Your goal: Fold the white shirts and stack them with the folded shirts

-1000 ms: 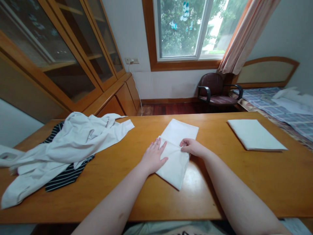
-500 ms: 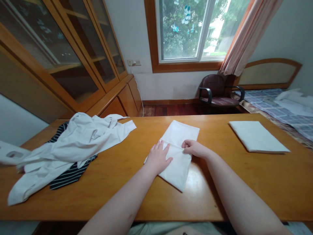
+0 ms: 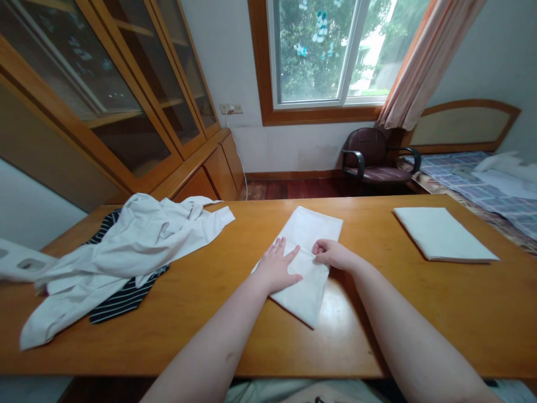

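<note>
A folded white garment (image 3: 308, 296), made into a slanted long rectangle, lies on the wooden table in front of me. My left hand (image 3: 277, 267) rests palm down on its left side, fingers spread. At the right edge, near a crease across the middle, my right hand (image 3: 333, 253) pinches the cloth between thumb and curled fingers. The underside of the garment is hidden. A crumpled white shirt (image 3: 155, 229) is heaped at the left end of the table, partly over a black-and-white striped cloth (image 3: 126, 299).
Toward the right lies a neat white folded stack (image 3: 444, 232). A white plastic object (image 3: 25, 262) stands by the table's left edge. Beyond the wooden table (image 3: 201, 330) are a glass-door cabinet (image 3: 121, 101), a maroon armchair (image 3: 373, 162) and a bed (image 3: 482, 179).
My left hand has slid slightly to the right over the folded garment, its thumb stretched further out. The right hand keeps its pinch in nearly the same place.
</note>
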The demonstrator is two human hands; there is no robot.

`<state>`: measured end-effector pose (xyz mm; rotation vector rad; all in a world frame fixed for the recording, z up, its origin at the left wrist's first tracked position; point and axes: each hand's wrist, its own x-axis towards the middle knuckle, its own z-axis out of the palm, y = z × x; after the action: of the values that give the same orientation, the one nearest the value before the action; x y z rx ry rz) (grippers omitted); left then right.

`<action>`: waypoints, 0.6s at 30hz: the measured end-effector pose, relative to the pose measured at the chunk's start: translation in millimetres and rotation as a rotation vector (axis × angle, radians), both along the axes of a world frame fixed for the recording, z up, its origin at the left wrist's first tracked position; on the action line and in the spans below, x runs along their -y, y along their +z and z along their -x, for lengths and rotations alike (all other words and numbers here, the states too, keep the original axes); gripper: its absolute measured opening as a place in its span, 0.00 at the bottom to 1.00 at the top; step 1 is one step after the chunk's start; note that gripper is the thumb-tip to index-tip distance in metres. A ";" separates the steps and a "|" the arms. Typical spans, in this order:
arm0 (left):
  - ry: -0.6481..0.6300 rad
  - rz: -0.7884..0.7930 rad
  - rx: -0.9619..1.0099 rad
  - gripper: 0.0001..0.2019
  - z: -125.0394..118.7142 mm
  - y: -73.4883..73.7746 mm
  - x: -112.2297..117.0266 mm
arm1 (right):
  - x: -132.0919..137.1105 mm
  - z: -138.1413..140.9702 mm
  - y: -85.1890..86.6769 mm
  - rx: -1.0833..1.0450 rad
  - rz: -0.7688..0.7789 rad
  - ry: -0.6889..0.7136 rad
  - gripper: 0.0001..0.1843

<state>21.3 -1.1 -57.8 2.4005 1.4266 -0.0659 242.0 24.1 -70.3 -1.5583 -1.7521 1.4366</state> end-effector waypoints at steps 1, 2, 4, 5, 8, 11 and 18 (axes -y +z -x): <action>0.007 -0.007 0.006 0.44 -0.9 -0.3 0.5 | 0.0 0.1 -0.3 0.001 -0.007 -0.003 0.08; 0.019 -0.021 0.011 0.43 -2.0 -1.2 1.2 | 0.0 0.5 -0.6 0.006 -0.014 -0.011 0.07; 0.045 -0.071 0.017 0.39 -4.0 -4.6 3.2 | 0.0 1.6 -1.1 0.025 -0.027 -0.039 0.06; 0.052 -0.103 0.020 0.37 -4.9 -6.8 4.5 | 0.1 2.3 -1.2 0.035 -0.033 -0.054 0.05; 0.042 -0.206 0.026 0.36 -6.5 -12.0 8.8 | 0.0 3.7 -1.1 0.041 -0.047 -0.072 0.03; 0.012 -0.334 0.043 0.34 -9.0 -11.6 14.9 | -0.3 2.8 -1.4 0.046 -0.055 -0.058 0.04; -0.131 -0.321 0.100 0.24 -23.5 -6.5 32.7 | -1.6 0.8 -2.2 0.067 -0.238 -0.122 0.03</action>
<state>44.9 -33.8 -64.3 2.7087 1.3166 0.2678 241.1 25.7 -72.5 -1.5706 -1.7599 1.0863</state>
